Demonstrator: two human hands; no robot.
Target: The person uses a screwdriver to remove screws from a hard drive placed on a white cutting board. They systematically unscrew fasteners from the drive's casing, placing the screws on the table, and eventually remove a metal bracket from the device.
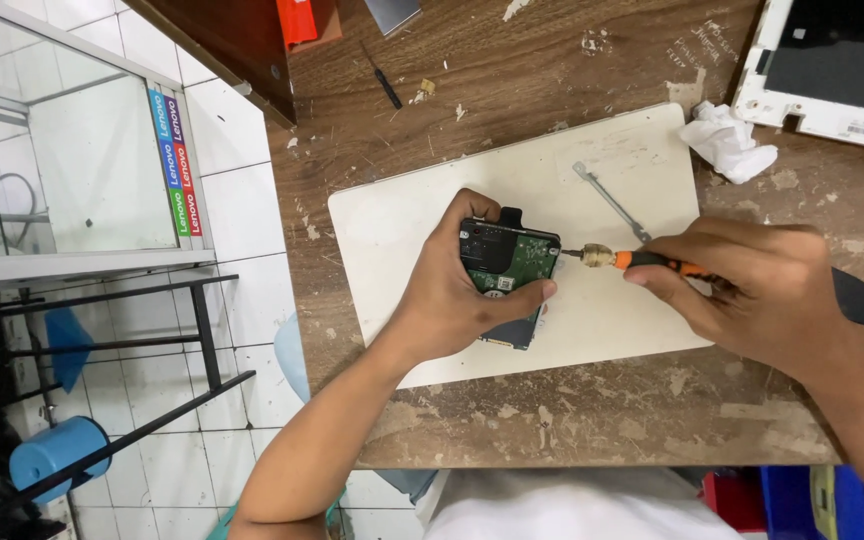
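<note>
Holding: left hand point(452, 300), grip closed on drive point(508, 262), on pad point(592, 320) on table point(552, 420). Right hand point(752, 290), grip closed on screwdriver point(642, 260); shaft level, tip pointing left, at drive's right edge.

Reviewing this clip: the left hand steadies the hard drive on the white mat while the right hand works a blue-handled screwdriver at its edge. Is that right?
Not quite. The head view shows the screwdriver has an orange and black handle, not blue. The rest holds: the left hand steadies the hard drive on the white mat while the right hand works the screwdriver at its edge.
</note>
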